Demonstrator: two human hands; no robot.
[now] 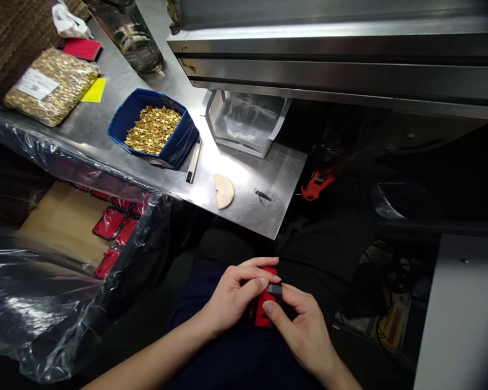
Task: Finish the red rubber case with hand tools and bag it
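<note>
Above my lap, both hands hold a red plastic part (262,315) with a dark grey block-like piece (275,291) at its upper right side. My left hand (232,297) is closed on the part from the left, fingers across its top and thumb against the grey piece. From the right, my right hand (305,324) grips it, with its thumb on the red face and its fingers behind the grey piece. Much of the part is covered by my fingers, so its full shape is hidden.
On the metal table (252,219) are a blue bin (184,135) of small gold-coloured pieces, a white slim tool (193,162), a wooden half-disc (224,192) and a small metal tool (262,194). A plastic-lined crate (140,238) at left holds several red-and-black parts (109,222).
</note>
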